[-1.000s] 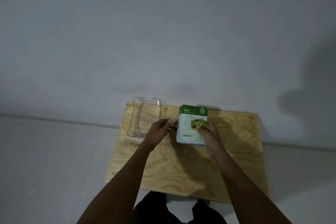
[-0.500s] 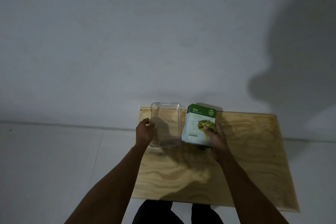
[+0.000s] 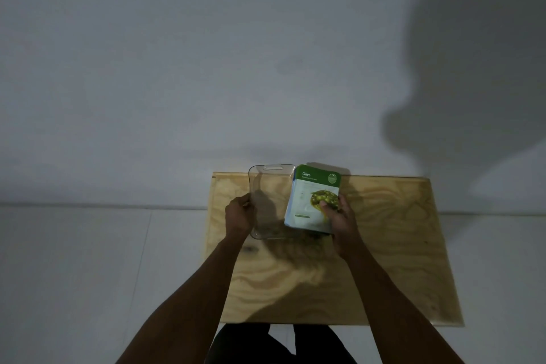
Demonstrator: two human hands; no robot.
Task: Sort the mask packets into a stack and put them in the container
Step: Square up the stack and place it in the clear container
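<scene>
At far worktop (image 3: 384, 245) edge, right hand (image 3: 339, 220) clamped on stack of mask packets (image 3: 310, 201), long axis near-to-far. Just left, clear container (image 3: 271, 170), lying parallel, left hand (image 3: 239, 216) gripping its left wall. Short leftward shift needed.

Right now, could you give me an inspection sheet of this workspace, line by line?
Surface: plywood board, bare wood on a pale floor.
Job's things: clear container on the board; stack of mask packets, an Olive packet on top, at its right side.
Clutter: nothing seen.
Grips: left hand grips the container's left rim; right hand holds the stack.
Cables: nothing seen.
Surroundings: plain wall, a shadow at right.
</scene>
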